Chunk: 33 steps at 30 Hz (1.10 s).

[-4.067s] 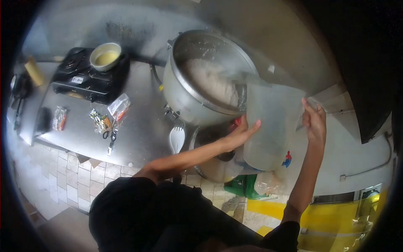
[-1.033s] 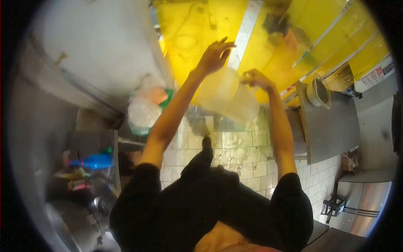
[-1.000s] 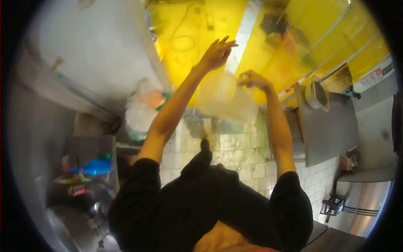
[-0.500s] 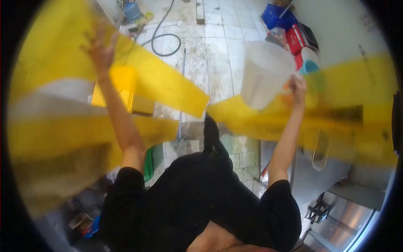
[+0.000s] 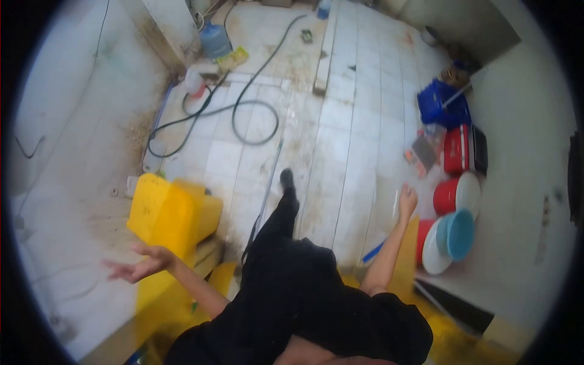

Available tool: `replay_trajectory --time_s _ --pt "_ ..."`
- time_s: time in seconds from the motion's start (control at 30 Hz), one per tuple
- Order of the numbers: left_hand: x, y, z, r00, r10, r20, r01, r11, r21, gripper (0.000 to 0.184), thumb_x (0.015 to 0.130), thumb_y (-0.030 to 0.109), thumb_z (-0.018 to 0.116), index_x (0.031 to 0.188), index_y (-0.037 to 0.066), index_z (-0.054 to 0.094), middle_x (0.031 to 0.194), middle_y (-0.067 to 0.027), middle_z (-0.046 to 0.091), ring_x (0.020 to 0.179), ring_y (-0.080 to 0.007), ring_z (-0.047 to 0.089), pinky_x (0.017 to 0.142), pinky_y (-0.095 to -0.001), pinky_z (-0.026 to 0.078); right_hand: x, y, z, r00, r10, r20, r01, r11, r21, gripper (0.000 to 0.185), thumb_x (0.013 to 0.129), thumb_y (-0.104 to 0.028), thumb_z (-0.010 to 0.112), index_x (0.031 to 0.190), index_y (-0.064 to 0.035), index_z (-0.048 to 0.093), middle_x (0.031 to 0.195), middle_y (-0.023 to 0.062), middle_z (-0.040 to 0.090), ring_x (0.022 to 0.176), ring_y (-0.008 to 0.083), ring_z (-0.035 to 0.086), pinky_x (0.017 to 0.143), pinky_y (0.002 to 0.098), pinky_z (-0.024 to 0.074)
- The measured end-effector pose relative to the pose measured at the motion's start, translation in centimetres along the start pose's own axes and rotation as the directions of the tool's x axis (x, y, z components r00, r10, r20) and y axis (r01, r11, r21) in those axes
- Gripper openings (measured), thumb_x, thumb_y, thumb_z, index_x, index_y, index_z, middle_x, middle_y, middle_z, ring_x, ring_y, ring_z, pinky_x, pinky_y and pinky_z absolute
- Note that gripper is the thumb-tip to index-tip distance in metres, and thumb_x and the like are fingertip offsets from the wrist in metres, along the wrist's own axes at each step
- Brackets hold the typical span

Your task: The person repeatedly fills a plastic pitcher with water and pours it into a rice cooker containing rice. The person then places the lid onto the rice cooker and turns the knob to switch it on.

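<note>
- Left hand [image 5: 146, 263], 8 o'clock: fingers spread, holding nothing, perhaps for balance.
- Right hand [image 5: 407, 202], 3 o'clock: curled closed, apparently gripping the faint, clear jug [image 5: 388, 201] beside it one-handed.
- Teal basin [image 5: 461, 236], 4 o'clock: tilted against a white lid [image 5: 433, 263], seemingly propped by it.

Passage over middle of tiled floor [image 5: 340, 140], dark hose [image 5: 278, 121] looped at left, yellow bin [image 5: 167, 210] nearer, blue crate [image 5: 437, 108] and red tubs [image 5: 445, 198] at right.
</note>
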<state>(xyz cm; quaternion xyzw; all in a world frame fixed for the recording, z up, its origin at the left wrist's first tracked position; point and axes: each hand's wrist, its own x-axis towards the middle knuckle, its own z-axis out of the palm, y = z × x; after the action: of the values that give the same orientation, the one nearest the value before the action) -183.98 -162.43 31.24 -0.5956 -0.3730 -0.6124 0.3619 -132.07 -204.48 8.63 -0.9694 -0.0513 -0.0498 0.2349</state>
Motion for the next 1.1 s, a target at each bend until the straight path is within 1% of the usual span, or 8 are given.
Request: replay_trajectory --time_s 0.1,0.17,0.23,0.3,0.47,0.63,0.77,1.1 --pt "-4.9 7.3 13.4 0.864 -0.337 0.373 0.458 0.833 -0.309 0.031 0.091 0.010 0.054 0.119 -0.002 0.047 0.119 -0.0197 0.056 0.114 -0.0305 0.053 0.102 -0.0424 0.036 6.5 -1.5 10.8 0.971 0.195 0.135 -0.190 0.981 -0.047 0.057 0.093 -0.046 0.045 0.105 0.0070 0.062 0.109 0.0303 0.060 0.105 0.0455 0.056 0.093 0.0485 0.0421" --pt "-6.4 12.6 23.8 0.489 -0.421 0.764 0.828 0.500 -0.255 0.020 0.090 0.009 0.057 0.107 0.000 0.059 0.108 -0.0130 0.063 0.102 -0.0249 0.058 0.090 -0.0348 0.043 9.3 0.8 19.4 0.980 0.193 0.039 -0.192 0.981 -0.031 0.056 0.092 -0.046 0.045 0.098 0.0073 0.063 0.099 0.0270 0.064 0.093 0.0422 0.061 0.085 0.0453 0.0464" --pt "-5.2 17.4 33.7 0.261 -0.022 0.965 0.772 0.605 -0.195 0.021 0.089 0.012 0.059 0.106 0.000 0.062 0.103 -0.0130 0.065 0.097 -0.0258 0.061 0.089 -0.0338 0.045 11.4 2.2 24.9 0.916 0.325 0.236 -0.368 0.914 0.170 0.048 0.093 -0.044 0.046 0.078 -0.0005 0.060 0.076 0.0137 0.063 0.067 0.0309 0.059 0.069 0.0408 0.0472" --pt "-5.3 22.0 43.0 0.314 0.296 0.902 0.638 0.638 -0.431 0.020 0.088 0.015 0.061 0.103 0.001 0.064 0.101 -0.0143 0.066 0.095 -0.0278 0.062 0.087 -0.0335 0.046 12.8 -2.3 26.5 0.764 0.471 0.440 -0.600 0.770 0.216 0.044 0.095 -0.043 0.046 0.073 -0.0062 0.057 0.073 0.0078 0.062 0.064 0.0251 0.057 0.065 0.0395 0.0465" --pt "-6.1 34.9 62.5 0.283 0.486 0.827 0.806 0.346 -0.480 0.023 0.087 0.014 0.062 0.106 0.001 0.063 0.103 -0.0144 0.067 0.098 -0.0267 0.063 0.087 -0.0334 0.046 18.2 -12.1 32.0 0.475 0.646 0.598 -0.866 0.464 0.187 0.038 0.096 -0.044 0.044 0.081 -0.0113 0.056 0.079 0.0056 0.061 0.077 0.0206 0.057 0.067 0.0415 0.0457" --pt "-21.5 40.7 81.1 -0.014 0.556 0.831 0.852 0.441 -0.281 0.028 0.090 0.023 0.059 0.105 -0.002 0.063 0.102 -0.0182 0.066 0.096 -0.0312 0.063 0.086 -0.0355 0.048 28.2 -19.4 42.5 0.268 0.701 0.661 -0.888 0.446 -0.112 0.041 0.091 -0.040 0.051 0.110 -0.0042 0.054 0.091 0.0106 0.057 0.079 0.0232 0.052 0.058 0.0410 0.0456" --pt "-34.6 37.2 90.1 -0.338 0.340 0.878 0.847 0.517 0.126 0.028 0.091 0.023 0.060 0.105 -0.002 0.062 0.100 -0.0162 0.066 0.094 -0.0246 0.064 0.083 -0.0328 0.049 39.4 -29.2 51.2 0.285 0.691 0.664 -0.840 0.514 -0.175 0.043 0.088 -0.041 0.050 0.111 -0.0051 0.055 0.094 0.0126 0.055 0.081 0.0302 0.052 0.067 0.0468 0.0466" --pt "-24.5 33.3 116.4 -0.502 -0.191 0.844 0.840 0.125 0.528 0.034 0.098 0.034 0.049 0.112 0.005 0.060 0.106 -0.0083 0.066 0.100 -0.0166 0.062 0.086 -0.0299 0.045 74.2 -69.0 70.4 0.574 0.270 0.773 -0.611 0.770 0.185 0.037 0.091 -0.032 0.059 0.114 -0.0034 0.056 0.103 0.0110 0.059 0.088 0.0207 0.057 0.071 0.0345 0.0509"
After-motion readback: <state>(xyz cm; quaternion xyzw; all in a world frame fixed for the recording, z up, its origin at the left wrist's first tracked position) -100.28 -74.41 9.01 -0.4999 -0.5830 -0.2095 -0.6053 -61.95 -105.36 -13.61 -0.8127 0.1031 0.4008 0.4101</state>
